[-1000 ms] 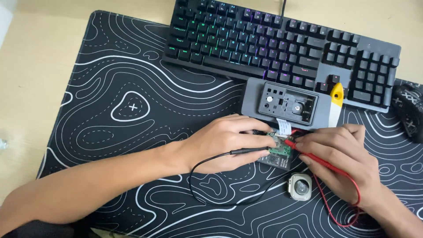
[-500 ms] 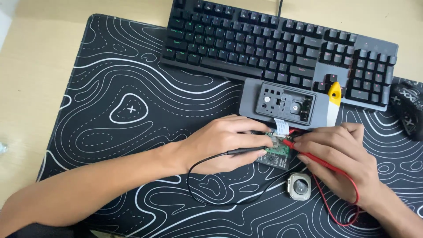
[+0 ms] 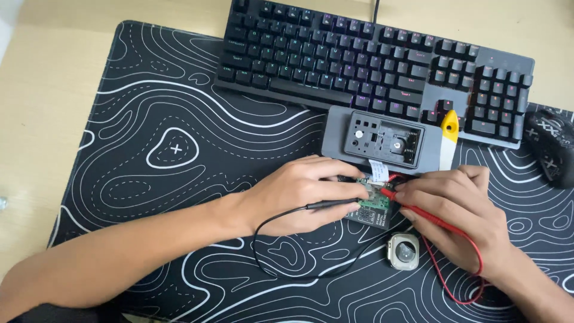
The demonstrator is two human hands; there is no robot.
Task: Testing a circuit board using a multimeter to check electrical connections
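A small green circuit board [image 3: 372, 209] lies on the black desk mat [image 3: 179, 149], joined by a white ribbon cable [image 3: 377, 170] to a grey device shell [image 3: 382, 141] just behind it. My left hand [image 3: 302, 194] pinches a black test probe [image 3: 335, 204] with its tip on the board; its black lead loops toward me. My right hand [image 3: 454, 212] holds a red test probe [image 3: 418, 210], its tip touching the board's right edge, and a red lead curls past my wrist.
A dark mechanical keyboard [image 3: 371, 66] runs along the far edge of the mat. A yellow-handled tool [image 3: 448, 137] lies to the right of the shell, a black mouse [image 3: 553, 146] at far right, and a small square metal case [image 3: 404, 251] in front of the board.
Both hands and probes stay on the board; only the camera view has drifted slightly.
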